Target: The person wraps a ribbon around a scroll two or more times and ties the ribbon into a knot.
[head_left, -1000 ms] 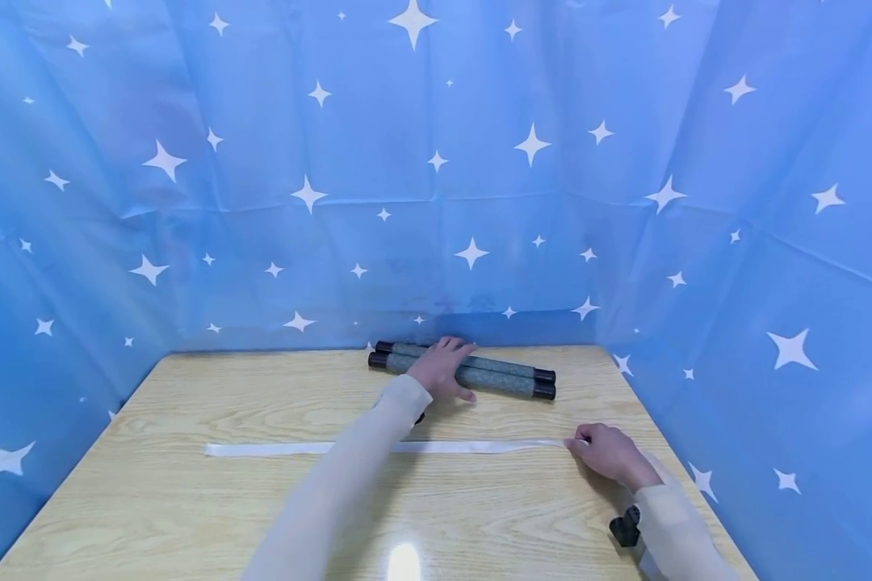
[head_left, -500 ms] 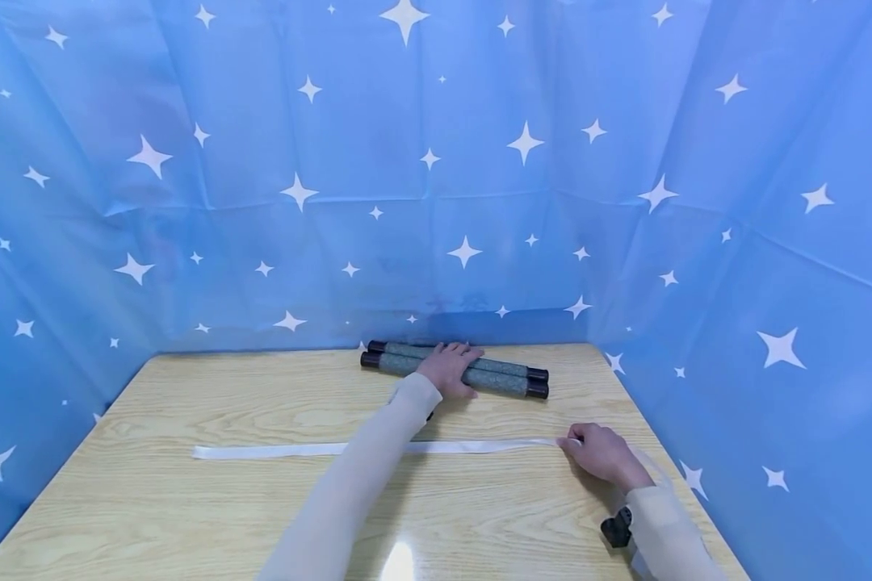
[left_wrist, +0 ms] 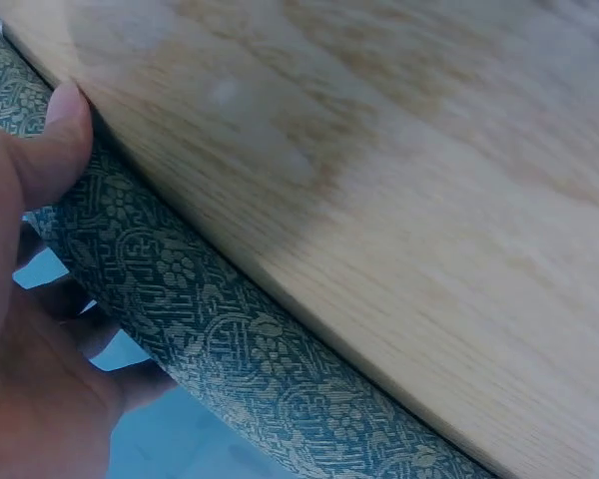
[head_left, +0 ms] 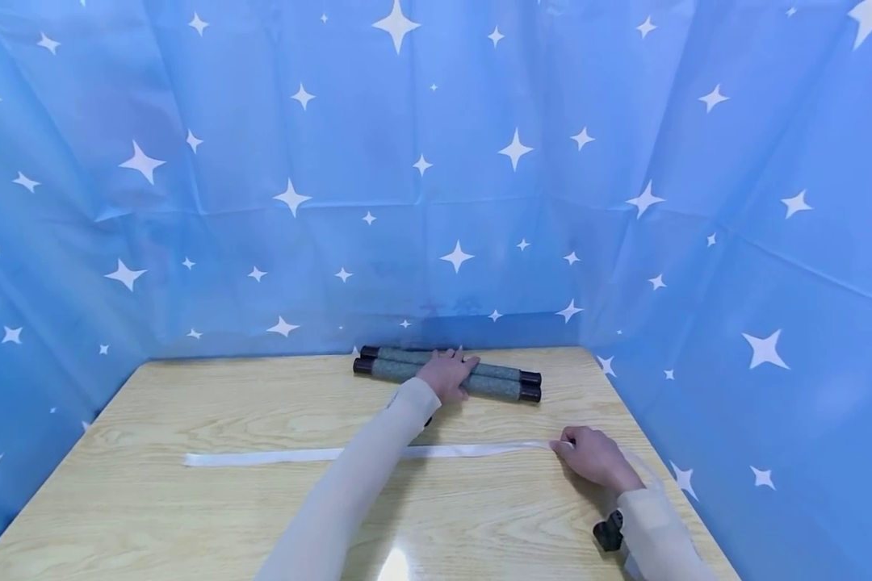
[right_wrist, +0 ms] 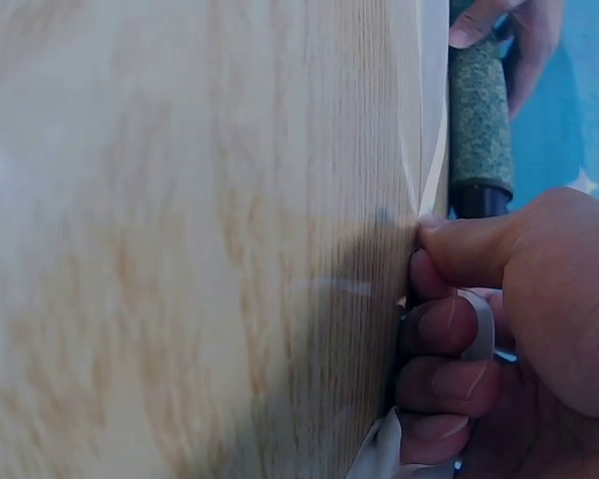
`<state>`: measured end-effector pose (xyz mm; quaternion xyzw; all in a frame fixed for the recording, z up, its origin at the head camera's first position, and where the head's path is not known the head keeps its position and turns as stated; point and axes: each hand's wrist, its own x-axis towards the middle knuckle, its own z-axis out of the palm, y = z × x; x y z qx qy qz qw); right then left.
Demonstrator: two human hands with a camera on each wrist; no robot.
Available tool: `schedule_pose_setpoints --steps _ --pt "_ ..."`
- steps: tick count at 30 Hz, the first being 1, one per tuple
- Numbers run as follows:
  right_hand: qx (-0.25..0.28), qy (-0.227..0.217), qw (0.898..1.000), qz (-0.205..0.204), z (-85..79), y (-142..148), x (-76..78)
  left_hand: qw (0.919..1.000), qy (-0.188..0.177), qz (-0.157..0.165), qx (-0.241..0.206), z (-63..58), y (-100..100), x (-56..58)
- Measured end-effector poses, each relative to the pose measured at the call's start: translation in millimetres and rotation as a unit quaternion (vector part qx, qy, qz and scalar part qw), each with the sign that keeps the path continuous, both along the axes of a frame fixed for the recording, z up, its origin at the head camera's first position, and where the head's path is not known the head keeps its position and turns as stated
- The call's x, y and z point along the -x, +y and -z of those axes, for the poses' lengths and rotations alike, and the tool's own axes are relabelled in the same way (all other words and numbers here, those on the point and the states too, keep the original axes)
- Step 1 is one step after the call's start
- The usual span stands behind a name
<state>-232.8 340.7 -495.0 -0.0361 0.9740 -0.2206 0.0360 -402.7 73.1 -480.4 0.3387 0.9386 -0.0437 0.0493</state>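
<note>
Two rolled scrolls in green patterned brocade with dark end knobs lie side by side at the table's back edge. My left hand grips across them near their middle. In the left wrist view, the thumb is on one side of a scroll and the fingers on the other. A flat white ribbon stretches across the table in front of the scrolls, partly hidden by my left sleeve. My right hand pinches it near the right side, fingers curled. Loose ribbon runs behind those fingers.
The wooden table meets a blue star-patterned cloth at the back and sides. The scrolls lie close to the back cloth. A black device sits at the right wrist.
My left hand has shifted slightly right along the scrolls, and its thumb has drawn in. The right hand keeps its pinch on the ribbon. The head view has drifted a little.
</note>
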Motion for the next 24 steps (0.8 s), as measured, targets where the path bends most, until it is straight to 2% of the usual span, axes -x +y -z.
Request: schedule_pose_setpoints --steps 5,11,19,24 --pt "-0.005 0.010 1.000 -0.002 1.5 -1.6 -0.4 1.0000 -0.008 0.002 -0.001 0.6 -2.2 -0.7" --pt "-0.009 0.006 1.000 0.009 1.0 -1.8 -0.4 0.9999 -0.013 0.007 0.001 -4.6 -4.4 -4.2" --pt "-0.008 0.007 1.000 0.014 0.5 -2.4 0.3 0.9999 0.012 0.007 0.008 -16.9 -8.1 -13.0" --pt "-0.006 0.007 1.000 0.015 1.5 -2.7 -1.9 0.9999 0.011 -0.009 0.000 -28.1 -15.9 -20.9"
